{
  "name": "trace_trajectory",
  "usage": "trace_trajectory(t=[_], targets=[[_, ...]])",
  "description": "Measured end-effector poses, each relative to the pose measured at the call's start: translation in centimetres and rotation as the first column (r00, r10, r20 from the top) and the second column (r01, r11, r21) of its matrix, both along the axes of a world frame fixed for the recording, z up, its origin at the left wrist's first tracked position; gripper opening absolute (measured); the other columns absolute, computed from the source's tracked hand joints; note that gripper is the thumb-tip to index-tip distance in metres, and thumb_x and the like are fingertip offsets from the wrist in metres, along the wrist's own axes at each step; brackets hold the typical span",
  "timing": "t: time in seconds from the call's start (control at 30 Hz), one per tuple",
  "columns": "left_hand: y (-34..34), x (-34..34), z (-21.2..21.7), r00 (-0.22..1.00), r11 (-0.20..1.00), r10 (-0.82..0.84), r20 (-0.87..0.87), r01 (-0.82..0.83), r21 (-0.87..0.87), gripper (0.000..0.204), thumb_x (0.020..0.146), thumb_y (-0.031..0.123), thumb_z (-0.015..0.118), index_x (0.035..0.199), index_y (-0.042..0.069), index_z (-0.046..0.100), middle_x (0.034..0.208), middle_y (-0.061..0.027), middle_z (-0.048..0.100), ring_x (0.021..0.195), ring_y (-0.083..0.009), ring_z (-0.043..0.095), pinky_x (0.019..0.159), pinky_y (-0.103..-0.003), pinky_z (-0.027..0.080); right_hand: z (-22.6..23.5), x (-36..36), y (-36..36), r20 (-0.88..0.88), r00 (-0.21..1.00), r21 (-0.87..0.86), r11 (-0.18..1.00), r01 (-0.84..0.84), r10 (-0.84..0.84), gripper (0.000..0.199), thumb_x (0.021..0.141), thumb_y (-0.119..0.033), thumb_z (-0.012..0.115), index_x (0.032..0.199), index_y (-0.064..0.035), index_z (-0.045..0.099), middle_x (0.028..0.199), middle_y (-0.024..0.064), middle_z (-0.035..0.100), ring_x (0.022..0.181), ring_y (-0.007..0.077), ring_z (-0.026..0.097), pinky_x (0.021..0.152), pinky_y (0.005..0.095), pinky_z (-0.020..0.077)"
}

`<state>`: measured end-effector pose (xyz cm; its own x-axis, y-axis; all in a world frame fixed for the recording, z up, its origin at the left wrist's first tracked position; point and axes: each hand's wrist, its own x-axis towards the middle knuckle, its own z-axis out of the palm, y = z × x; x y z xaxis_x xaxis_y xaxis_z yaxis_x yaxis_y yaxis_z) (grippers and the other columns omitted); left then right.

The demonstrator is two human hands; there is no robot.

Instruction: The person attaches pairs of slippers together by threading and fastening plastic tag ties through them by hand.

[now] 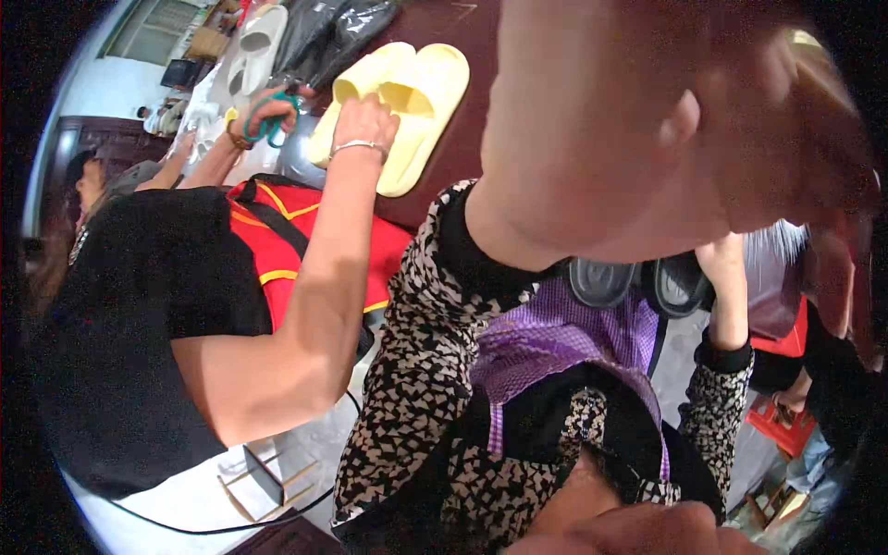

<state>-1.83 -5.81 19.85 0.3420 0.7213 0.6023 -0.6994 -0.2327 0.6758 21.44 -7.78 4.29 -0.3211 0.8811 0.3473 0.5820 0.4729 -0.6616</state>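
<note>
My left forearm, bare past a black cuff and a black-and-cream patterned sleeve, rises close in front of the view. My left hand (684,139) is large and blurred at the upper right, so I cannot make out its fingers or anything in them. Lower down, my right hand (723,262) is beside a dark grey slipper (683,283); its fingertips are hidden behind my left arm. A second dark grey slipper (601,280) lies to the left of that one, above my purple checked apron (564,333). The upper parts of both slippers are covered.
At my left, a co-worker in a black top and red apron (287,222) has a hand in pale yellow slippers (430,139) on the dark red table (476,111). A hand beyond holds green-handled scissors (270,120). Bagged black and white footwear lies farther back. A red stool (782,425) is at right.
</note>
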Motion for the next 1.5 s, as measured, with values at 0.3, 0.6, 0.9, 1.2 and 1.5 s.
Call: trace_trajectory(t=[0.3,0.6,0.9,1.2,1.5], targets=[[0.9,0.2,-0.4,0.998,1.000,0.010,-0.063,-0.011,-0.007,0.044,0.097,0.034,0.044,0.128,0.002,0.046,0.105,-0.0230,0.062,0.079,-0.0218,0.061,0.075,-0.034,0.051,-1.1,2.3,1.7,-0.167,0.979,-0.160,0.977,-0.139,0.112,0.035,0.082,-0.005,0.061,0.117,-0.0058,0.060,0.104,0.0148,0.058,0.097,0.0315,0.056,0.086,0.0374,0.0434],[6.7,2.9,-5.0,0.943,0.955,0.240,-0.231,-0.272,-0.119,0.034,0.096,0.025,0.046,0.118,-0.001,0.051,0.092,-0.0197,0.065,0.071,-0.0212,0.061,0.068,-0.034,0.051,2.4,1.3,0.2,0.415,0.907,0.293,0.954,-0.057,-0.073,0.032,0.078,-0.022,0.066,0.107,-0.0095,0.064,0.079,0.0108,0.052,0.077,0.0289,0.055,0.074,0.0395,0.0445],[12.2,3.8,-13.5,0.748,0.724,0.407,-0.524,-0.614,-0.314,0.017,0.093,0.012,0.052,0.104,0.000,0.058,0.076,-0.0069,0.062,0.058,-0.0139,0.056,0.054,-0.026,0.048,2.2,2.0,1.4,0.351,0.928,0.345,0.938,-0.001,-0.128,0.015,0.079,-0.019,0.064,0.083,-0.0053,0.059,0.074,0.0086,0.053,0.076,0.0272,0.056,0.068,0.0371,0.0458],[12.1,5.3,-14.2,0.699,0.688,0.402,-0.591,-0.657,-0.309,0.016,0.094,0.011,0.052,0.103,0.000,0.059,0.075,-0.0043,0.060,0.056,-0.0096,0.052,0.054,-0.022,0.045,6.3,6.2,-2.7,0.192,0.971,0.356,0.932,0.065,-0.141,0.014,0.074,-0.009,0.068,0.078,-0.0030,0.056,0.074,0.0113,0.051,0.071,0.0297,0.054,0.062,0.0385,0.0457],[11.4,3.7,-15.1,0.698,0.699,0.397,-0.596,-0.651,-0.297,0.016,0.093,0.009,0.051,0.103,-0.001,0.059,0.074,-0.0044,0.060,0.057,-0.0094,0.053,0.053,-0.022,0.046,10.9,15.0,-1.6,0.219,0.864,0.544,0.792,0.278,-0.453,0.010,0.073,0.004,0.057,0.080,0.0036,0.050,0.078,0.0207,0.050,0.075,0.0407,0.053,0.067,0.0422,0.0454]])
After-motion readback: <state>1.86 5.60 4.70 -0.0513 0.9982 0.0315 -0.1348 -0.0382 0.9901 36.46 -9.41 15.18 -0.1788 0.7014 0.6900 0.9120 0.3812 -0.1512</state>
